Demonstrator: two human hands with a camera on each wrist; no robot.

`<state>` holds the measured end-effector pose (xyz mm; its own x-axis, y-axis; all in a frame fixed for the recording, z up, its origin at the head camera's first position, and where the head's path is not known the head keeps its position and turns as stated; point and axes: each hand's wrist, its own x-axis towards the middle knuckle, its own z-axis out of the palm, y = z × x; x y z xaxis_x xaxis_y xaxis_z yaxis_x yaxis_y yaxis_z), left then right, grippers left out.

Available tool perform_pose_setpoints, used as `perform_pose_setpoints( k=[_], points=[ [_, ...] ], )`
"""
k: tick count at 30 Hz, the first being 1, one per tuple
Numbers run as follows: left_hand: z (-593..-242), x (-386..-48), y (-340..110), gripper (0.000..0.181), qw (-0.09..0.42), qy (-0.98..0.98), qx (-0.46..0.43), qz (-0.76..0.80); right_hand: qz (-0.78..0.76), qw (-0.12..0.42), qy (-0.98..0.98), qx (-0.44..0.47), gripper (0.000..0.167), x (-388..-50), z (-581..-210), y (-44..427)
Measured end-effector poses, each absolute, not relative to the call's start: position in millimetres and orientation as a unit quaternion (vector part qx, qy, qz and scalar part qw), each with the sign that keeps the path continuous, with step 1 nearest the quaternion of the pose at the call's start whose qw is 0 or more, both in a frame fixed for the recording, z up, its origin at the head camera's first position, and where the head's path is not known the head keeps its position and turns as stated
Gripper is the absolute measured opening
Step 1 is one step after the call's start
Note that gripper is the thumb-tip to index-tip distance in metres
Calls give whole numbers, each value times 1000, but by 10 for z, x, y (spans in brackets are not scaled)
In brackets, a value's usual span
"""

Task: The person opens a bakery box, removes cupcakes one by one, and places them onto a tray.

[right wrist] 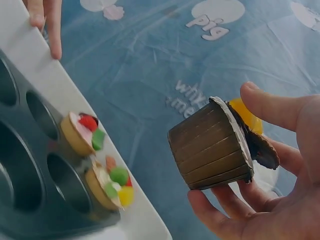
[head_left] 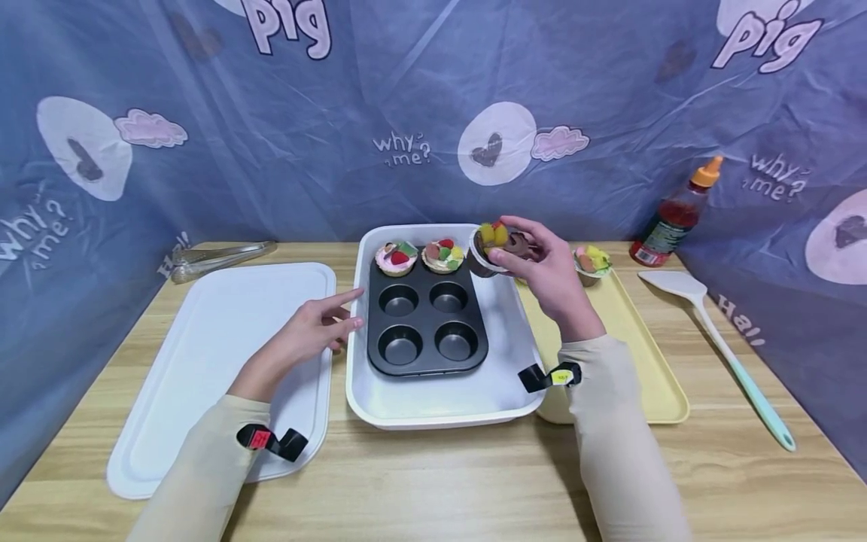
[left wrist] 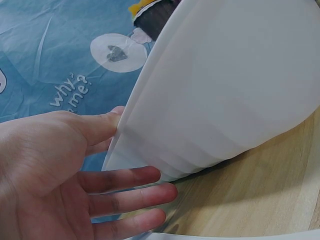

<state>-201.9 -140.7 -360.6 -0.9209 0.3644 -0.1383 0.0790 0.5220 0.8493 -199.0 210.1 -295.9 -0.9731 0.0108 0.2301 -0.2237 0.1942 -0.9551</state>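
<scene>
My right hand (head_left: 554,277) holds a chocolate cupcake (right wrist: 212,147) in a brown paper cup, raised over the far right corner of a dark muffin tin (head_left: 425,324). Two small fruit-topped tarts, one pink (head_left: 396,260) and one cream (head_left: 442,263), sit at the tin's far row; its other visible cups are bare. The tin lies inside a deep white tub (head_left: 447,418). At the tub's left wall is my left hand (head_left: 308,327), fingers extended, with the thumb at the rim in the left wrist view. Behind my right hand stands another topped cupcake (head_left: 591,265).
A flat white tray (head_left: 230,361) lies left, with metal tongs (head_left: 220,260) behind it. To the right are a yellow tray (head_left: 630,361), a white spatula with a mint handle (head_left: 718,339) and a red sauce bottle (head_left: 673,218). A printed blue cloth (head_left: 305,150) hangs behind.
</scene>
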Motion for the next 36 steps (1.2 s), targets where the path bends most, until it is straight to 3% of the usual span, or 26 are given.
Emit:
perform_pose_setpoints(
  k=[18, 36],
  points=[
    [-3603, -2035, -1423, 60, 155, 864, 134, 461, 671, 113, -731, 44, 47, -1767, -3061, 2634],
    [-3594, -2018, -1422, 60, 152, 865, 137, 457, 667, 112, -736, 25, 43, -1623, -3171, 2815]
  ],
)
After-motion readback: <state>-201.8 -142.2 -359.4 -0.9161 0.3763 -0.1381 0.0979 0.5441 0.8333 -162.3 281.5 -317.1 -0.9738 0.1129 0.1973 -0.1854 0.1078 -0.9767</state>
